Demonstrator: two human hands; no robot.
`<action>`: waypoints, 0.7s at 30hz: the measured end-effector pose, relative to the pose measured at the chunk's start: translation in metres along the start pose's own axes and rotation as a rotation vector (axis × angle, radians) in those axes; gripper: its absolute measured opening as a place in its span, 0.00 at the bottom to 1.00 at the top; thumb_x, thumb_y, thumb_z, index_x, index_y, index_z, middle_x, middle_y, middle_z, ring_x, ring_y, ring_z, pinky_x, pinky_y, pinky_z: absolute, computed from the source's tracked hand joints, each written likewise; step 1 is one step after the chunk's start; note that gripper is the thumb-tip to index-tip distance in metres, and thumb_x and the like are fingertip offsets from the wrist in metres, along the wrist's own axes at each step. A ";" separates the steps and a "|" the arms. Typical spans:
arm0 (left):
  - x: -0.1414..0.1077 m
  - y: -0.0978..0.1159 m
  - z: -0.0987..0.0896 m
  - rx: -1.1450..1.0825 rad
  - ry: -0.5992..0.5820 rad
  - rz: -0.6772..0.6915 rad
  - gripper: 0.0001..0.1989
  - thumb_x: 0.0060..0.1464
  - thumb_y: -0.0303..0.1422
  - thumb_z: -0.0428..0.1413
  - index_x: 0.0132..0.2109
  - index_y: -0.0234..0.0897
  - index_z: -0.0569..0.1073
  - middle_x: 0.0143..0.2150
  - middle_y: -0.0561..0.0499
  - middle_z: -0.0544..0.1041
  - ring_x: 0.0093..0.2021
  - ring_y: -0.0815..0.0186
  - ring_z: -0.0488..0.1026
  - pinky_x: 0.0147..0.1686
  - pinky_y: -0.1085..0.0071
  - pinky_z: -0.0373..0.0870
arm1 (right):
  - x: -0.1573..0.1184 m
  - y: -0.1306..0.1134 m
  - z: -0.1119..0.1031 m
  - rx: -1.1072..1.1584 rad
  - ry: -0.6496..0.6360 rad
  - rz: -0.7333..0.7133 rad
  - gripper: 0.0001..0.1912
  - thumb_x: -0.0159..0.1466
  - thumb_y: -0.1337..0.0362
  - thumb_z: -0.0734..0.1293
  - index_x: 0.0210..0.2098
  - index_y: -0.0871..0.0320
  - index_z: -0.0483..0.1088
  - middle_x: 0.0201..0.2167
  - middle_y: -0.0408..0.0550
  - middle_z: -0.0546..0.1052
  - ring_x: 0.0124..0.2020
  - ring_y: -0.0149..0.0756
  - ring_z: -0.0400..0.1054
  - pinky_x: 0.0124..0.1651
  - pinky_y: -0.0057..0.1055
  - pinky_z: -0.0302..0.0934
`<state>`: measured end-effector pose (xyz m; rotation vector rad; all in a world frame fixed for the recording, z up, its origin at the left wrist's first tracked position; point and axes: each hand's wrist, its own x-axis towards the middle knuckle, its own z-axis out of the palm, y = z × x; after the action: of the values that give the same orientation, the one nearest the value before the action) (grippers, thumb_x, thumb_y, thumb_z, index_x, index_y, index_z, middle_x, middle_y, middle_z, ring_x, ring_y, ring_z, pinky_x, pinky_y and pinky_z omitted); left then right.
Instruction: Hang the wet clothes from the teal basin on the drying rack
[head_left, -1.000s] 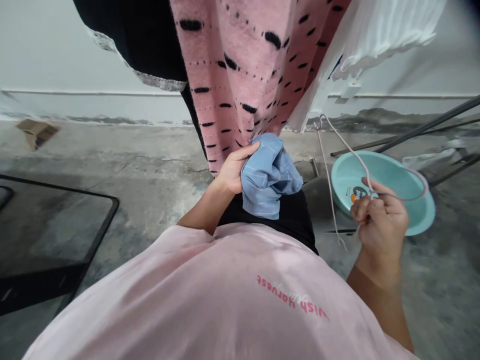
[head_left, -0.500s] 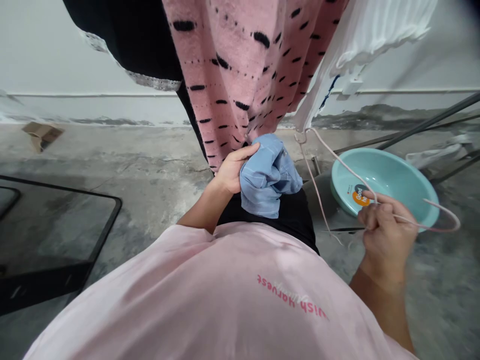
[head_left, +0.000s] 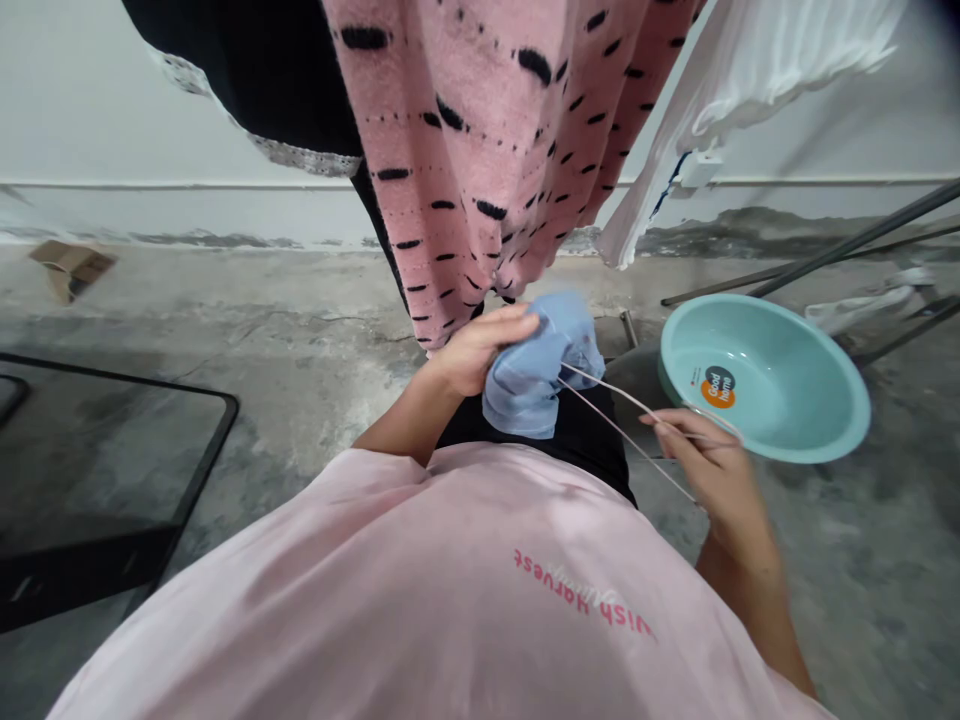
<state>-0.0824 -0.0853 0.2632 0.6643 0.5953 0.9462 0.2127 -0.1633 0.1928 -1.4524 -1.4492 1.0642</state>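
Note:
My left hand [head_left: 487,345] is closed on a bunched light blue cloth garment [head_left: 521,385] with pale lines, its thumb on top. The garment hangs in front of my lap, and its upper part is blurred by motion. In my right hand [head_left: 701,455] is a thin pale pink wire clothes hanger [head_left: 611,385], gripped near its hook. The hanger's far end points left and disappears at the garment's folds. I cannot tell how deep it goes in.
A pink garment with black dashes [head_left: 495,150], a black garment [head_left: 255,70] and a white garment [head_left: 780,80] hang ahead. At right, a turquoise basin [head_left: 795,390] stands by dark metal bars [head_left: 855,245]. A cardboard box [head_left: 71,268] and a black-framed object [head_left: 112,470] are left.
My right hand has moved left with the hanger, bringing its far end from near the white garment down to the blue garment. My left hand and the blue garment have shifted slightly.

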 end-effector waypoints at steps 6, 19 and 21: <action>-0.016 0.005 0.010 0.427 -0.420 -0.202 0.21 0.43 0.48 0.69 0.33 0.35 0.77 0.24 0.52 0.72 0.25 0.69 0.68 0.26 0.73 0.65 | 0.018 0.007 0.014 0.401 -0.254 0.262 0.22 0.52 0.49 0.75 0.40 0.57 0.79 0.17 0.39 0.57 0.18 0.24 0.47 0.21 0.23 0.41; -0.011 -0.028 0.030 0.488 -0.462 -0.117 0.25 0.39 0.35 0.70 0.49 0.42 0.80 0.51 0.49 0.80 0.52 0.58 0.76 0.49 0.65 0.73 | 0.031 -0.069 0.023 0.747 0.188 -0.256 0.17 0.49 0.58 0.75 0.26 0.57 0.64 0.15 0.35 0.50 0.12 0.22 0.41 0.13 0.25 0.35; -0.012 -0.029 0.025 0.367 -0.432 -0.181 0.26 0.37 0.36 0.70 0.48 0.41 0.80 0.44 0.48 0.81 0.42 0.60 0.78 0.41 0.68 0.74 | 0.037 -0.067 0.031 0.691 0.148 -0.156 0.15 0.49 0.58 0.75 0.29 0.57 0.67 0.15 0.35 0.52 0.13 0.21 0.41 0.13 0.22 0.33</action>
<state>-0.0547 -0.1141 0.2606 1.0899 0.4344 0.5012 0.1617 -0.1260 0.2454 -0.8834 -0.9306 1.1732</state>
